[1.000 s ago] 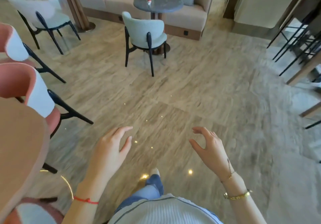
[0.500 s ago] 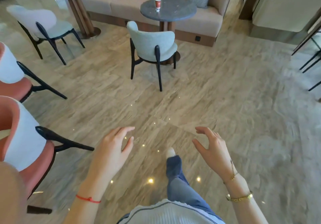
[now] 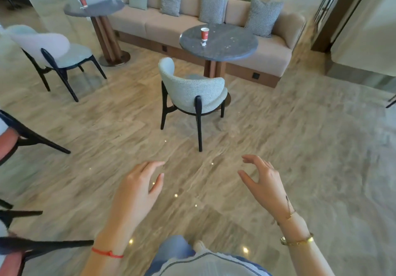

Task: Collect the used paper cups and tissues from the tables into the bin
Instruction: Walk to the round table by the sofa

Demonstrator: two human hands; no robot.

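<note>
A red paper cup stands upright on a round dark stone table ahead of me, with a small white scrap lying just in front of it. A second red cup stands on another round dark table at the far left. My left hand and my right hand hover over the floor in front of me, fingers relaxed, holding nothing. No bin is in view.
A pale green chair stands between me and the nearer table. A beige sofa with cushions runs behind both tables. Another pale chair stands at left, and pink chairs line the left edge. Polished stone floor lies open at right.
I have walked forward: the tables, chairs and sofa are nearer and larger in view. Both hands stay empty in the same relaxed pose.
</note>
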